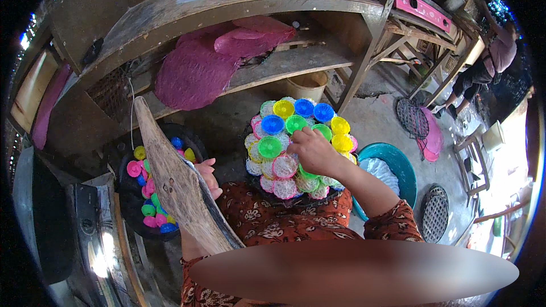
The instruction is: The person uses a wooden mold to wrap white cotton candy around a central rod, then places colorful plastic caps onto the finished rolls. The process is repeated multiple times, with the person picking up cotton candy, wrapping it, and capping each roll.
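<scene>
Bare concrete floor (369, 118); worn wooden bench (318, 3) across the bkgd w/ a purple mesh sheet (196, 76) over its lower shelf, beige bucket (307, 88) nr its R end. Pink-fronted stove (422, 10) upper R, co-worker (499, 54) standing far R. Teal basin (411, 179) w/ crumpled white stuff (380, 173) sits just R of the person; oval woven basket (435, 213) lies beyond it. Rough wood plank (179, 179) slants across lower L, in the way: hides most of L forearm & pt of L hand (208, 179). Those fingers look loosely extended; can't tell if they hold anything. Black tub (129, 220) of coloured cups (149, 210) partly behind plank. Pile of netted cups (284, 166), blue/yellow/green on top, sits before the person's lap; R hand (318, 152) is over it, fingers bent down nr a green cup (325, 131), can't tell if gripping.
</scene>
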`<action>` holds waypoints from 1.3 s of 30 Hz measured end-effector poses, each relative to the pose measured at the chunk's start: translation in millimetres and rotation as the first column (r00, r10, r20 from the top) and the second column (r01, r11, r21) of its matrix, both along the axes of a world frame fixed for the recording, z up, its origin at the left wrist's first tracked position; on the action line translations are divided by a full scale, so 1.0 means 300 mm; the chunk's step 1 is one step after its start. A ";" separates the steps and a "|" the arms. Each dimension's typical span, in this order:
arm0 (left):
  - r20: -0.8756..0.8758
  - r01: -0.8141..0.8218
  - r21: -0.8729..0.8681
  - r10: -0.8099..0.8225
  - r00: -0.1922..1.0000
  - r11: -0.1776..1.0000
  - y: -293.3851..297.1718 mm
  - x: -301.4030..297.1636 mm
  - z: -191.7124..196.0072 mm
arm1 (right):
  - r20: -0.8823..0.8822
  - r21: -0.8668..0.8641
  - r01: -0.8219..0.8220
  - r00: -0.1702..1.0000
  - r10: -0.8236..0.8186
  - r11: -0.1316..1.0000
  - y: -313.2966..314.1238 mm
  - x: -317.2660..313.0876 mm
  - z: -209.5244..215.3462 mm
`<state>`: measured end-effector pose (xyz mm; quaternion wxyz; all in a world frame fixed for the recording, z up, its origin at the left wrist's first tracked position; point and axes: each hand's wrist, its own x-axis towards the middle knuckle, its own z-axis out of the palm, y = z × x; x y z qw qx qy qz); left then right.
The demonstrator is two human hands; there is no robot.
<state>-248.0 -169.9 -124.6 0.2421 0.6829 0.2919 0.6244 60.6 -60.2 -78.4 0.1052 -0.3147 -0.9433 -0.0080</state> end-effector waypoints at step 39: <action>0.974 0.582 0.091 -0.194 0.118 0.808 0.453 0.022 0.138 | 0.000 -0.916 0.179 0.895 -0.447 0.359 -0.066 -0.014 0.164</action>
